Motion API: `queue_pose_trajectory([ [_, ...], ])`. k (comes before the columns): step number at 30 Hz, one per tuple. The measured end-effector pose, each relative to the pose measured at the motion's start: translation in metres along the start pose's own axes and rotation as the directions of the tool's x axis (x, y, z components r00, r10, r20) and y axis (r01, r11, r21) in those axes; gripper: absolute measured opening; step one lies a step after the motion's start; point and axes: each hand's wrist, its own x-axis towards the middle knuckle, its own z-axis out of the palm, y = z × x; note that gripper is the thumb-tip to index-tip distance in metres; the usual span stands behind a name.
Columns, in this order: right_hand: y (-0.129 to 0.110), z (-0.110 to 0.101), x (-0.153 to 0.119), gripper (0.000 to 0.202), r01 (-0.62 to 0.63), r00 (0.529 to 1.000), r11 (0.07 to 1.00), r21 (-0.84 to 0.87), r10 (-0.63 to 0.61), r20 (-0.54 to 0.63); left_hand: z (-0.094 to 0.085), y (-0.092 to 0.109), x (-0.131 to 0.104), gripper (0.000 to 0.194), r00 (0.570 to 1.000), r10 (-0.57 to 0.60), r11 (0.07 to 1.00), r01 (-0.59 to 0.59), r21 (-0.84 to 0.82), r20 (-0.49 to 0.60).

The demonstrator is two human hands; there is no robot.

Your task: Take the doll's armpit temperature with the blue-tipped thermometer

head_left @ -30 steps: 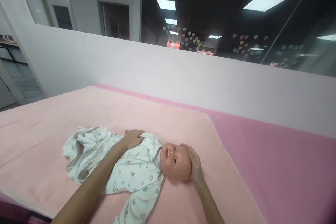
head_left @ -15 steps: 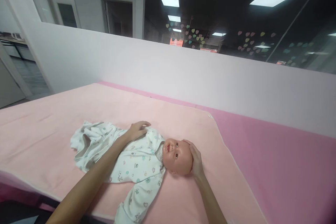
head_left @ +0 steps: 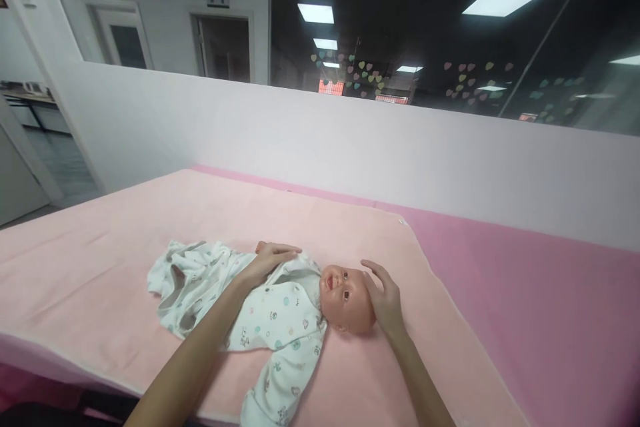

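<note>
A baby doll (head_left: 350,300) lies on its back, its head to the right. It wears a white printed baby outfit (head_left: 280,317), with one sleeve stretched toward me and the leg part rumpled at the left. My left hand (head_left: 267,263) rests on the far side of the doll's chest, fingers extended over the cloth. A small part of the doll's hand shows just beyond my wrist. At the crown of the doll's head, my right hand (head_left: 387,300) is open with curved, spread fingers. The palm side is close to the head; whether it touches is unclear.
A pale pink blanket (head_left: 165,213) lies under the doll, over a darker pink surface (head_left: 525,293). Behind it stands a low white wall (head_left: 300,133), with a dark window (head_left: 425,27) above. A doorway with a desk (head_left: 30,100) is at far left.
My right hand has loosened from the doll's head, its fingers lifting away. My left hand has slid a little along the chest toward the collar, exposing the doll's hand. The view has shifted slightly.
</note>
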Motion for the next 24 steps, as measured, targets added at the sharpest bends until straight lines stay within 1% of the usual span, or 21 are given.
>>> queue_pose_trajectory([
  [1,-0.012,0.004,0.000,0.026,0.088,0.996,0.992,-0.094,-0.088,0.009,-0.003,-0.004,0.003,0.046,0.997,-0.032,0.996,0.026,-0.084,-0.070],
  [2,-0.025,0.011,0.000,0.023,0.182,0.983,0.967,-0.181,-0.173,0.063,-0.006,-0.008,0.005,0.048,0.991,-0.058,0.990,0.042,-0.135,-0.119],
  [3,-0.038,0.020,0.000,0.020,0.285,0.955,0.923,-0.260,-0.250,0.160,-0.008,-0.010,0.005,0.049,0.986,-0.074,0.986,0.051,-0.156,-0.149],
  [4,-0.050,0.031,0.000,0.021,0.396,0.907,0.856,-0.332,-0.307,0.289,-0.008,-0.012,0.006,0.050,0.983,-0.078,0.987,0.052,-0.155,-0.165],
  [6,-0.067,0.058,0.002,0.023,0.583,0.778,0.692,-0.426,-0.327,0.536,-0.008,-0.014,0.005,0.050,0.983,-0.057,0.991,0.034,-0.133,-0.176],
  [7,-0.070,0.073,0.005,0.023,0.654,0.716,0.605,-0.455,-0.300,0.630,-0.008,-0.015,0.005,0.050,0.983,-0.044,0.992,0.021,-0.126,-0.178],
  [8,-0.069,0.088,0.008,0.023,0.692,0.684,0.526,-0.494,-0.258,0.682,-0.008,-0.015,0.004,0.051,0.983,-0.032,0.992,0.010,-0.123,-0.179],
  [9,-0.066,0.101,0.012,0.022,0.710,0.674,0.455,-0.538,-0.215,0.707,-0.007,-0.015,0.004,0.051,0.983,-0.022,0.993,0.000,-0.120,-0.180],
  [10,-0.061,0.114,0.016,0.023,0.709,0.683,0.393,-0.585,-0.179,0.708,-0.007,-0.015,0.004,0.051,0.983,-0.012,0.994,-0.009,-0.113,-0.185],
  [12,-0.049,0.134,0.025,0.024,0.675,0.726,0.309,-0.671,-0.115,0.678,-0.008,-0.015,0.005,0.050,0.980,0.005,0.996,-0.023,-0.085,-0.200],
  [14,-0.039,0.145,0.031,0.023,0.653,0.747,0.241,-0.718,-0.055,0.662,-0.008,-0.015,0.005,0.048,0.977,0.022,0.998,-0.033,-0.050,-0.210],
  [16,-0.038,0.149,0.032,0.022,0.667,0.737,0.178,-0.723,-0.015,0.676,-0.007,-0.014,0.004,0.046,0.978,0.037,0.999,-0.044,-0.029,-0.207],
  [18,-0.045,0.142,0.028,0.022,0.685,0.723,0.154,-0.712,-0.023,0.691,-0.006,-0.012,0.003,0.046,0.979,0.054,0.998,-0.060,-0.026,-0.197],
  [19,-0.051,0.136,0.024,0.021,0.686,0.723,0.166,-0.709,-0.048,0.689,-0.006,-0.012,0.002,0.046,0.980,0.064,0.997,-0.070,-0.027,-0.188],
  [21,-0.066,0.115,0.014,0.021,0.658,0.749,0.245,-0.712,-0.114,0.653,-0.005,-0.012,0.002,0.046,0.983,0.076,0.996,-0.081,-0.027,-0.166],
  [22,-0.074,0.101,0.008,0.021,0.633,0.769,0.305,-0.711,-0.141,0.623,-0.005,-0.012,0.003,0.046,0.985,0.075,0.996,-0.080,-0.026,-0.155],
  [24,-0.088,0.072,-0.003,0.019,0.512,0.845,0.473,-0.717,-0.130,0.518,-0.005,-0.014,0.004,0.047,0.988,0.058,0.998,-0.063,-0.028,-0.141],
])
